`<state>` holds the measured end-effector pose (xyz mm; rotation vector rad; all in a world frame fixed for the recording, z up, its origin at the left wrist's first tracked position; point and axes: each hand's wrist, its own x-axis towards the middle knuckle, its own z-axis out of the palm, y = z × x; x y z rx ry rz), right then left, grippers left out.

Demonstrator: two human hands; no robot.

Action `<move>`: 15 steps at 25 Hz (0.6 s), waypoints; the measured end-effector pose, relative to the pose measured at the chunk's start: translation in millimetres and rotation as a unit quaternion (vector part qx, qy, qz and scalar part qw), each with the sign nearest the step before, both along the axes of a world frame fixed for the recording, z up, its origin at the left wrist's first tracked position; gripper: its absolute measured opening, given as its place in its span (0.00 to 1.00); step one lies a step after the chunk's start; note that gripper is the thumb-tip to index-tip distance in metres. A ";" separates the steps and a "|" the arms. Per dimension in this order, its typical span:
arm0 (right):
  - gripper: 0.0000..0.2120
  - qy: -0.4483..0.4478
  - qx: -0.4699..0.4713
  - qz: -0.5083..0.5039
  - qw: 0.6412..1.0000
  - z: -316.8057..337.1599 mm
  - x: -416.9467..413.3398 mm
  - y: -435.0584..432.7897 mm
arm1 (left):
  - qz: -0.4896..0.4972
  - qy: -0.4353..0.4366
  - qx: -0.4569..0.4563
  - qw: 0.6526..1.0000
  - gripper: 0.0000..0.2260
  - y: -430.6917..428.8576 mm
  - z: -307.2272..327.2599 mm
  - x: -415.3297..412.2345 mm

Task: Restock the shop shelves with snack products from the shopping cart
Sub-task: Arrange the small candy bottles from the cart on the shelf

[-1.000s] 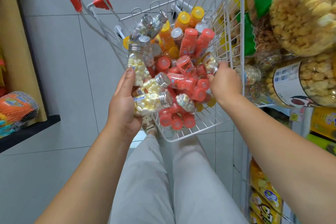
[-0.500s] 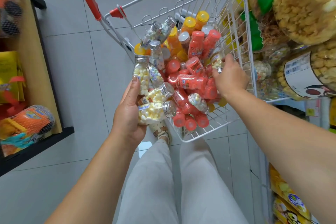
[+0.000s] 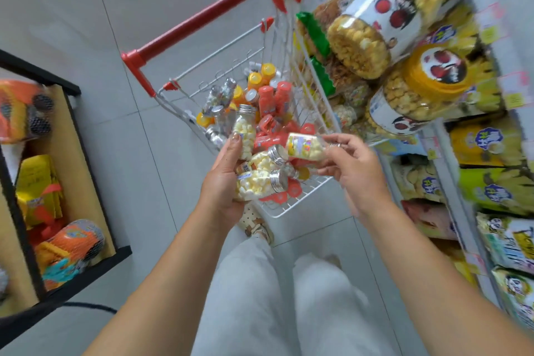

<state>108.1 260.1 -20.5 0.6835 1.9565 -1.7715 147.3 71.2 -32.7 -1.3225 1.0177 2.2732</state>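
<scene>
Over the shopping cart, from the head camera, I see my left hand wrapped around a bundle of three small clear bottles with silver caps, filled with pale candy pieces; one stands upright above my thumb, the other two lie across my palm. My right hand pinches a fourth candy bottle by its capped end, tilted sideways just beside the bundle, above the cart's near corner. Down in the wire basket lie many red-capped bottles, some orange-capped ones, and a few more silver-capped bottles. Right of the cart, shelves carry big clear tubs of puffed snacks and yellow and green snack bags. To my left stands a black-framed shelf with netted toys. My light trousers fill the lower middle, above the grey tile floor.
</scene>
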 end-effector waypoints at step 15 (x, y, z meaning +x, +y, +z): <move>0.10 0.285 -0.022 -0.150 0.946 240.7 111.4 276.0 | -0.215 0.215 0.068 0.950 0.22 291.2 231.3 42.4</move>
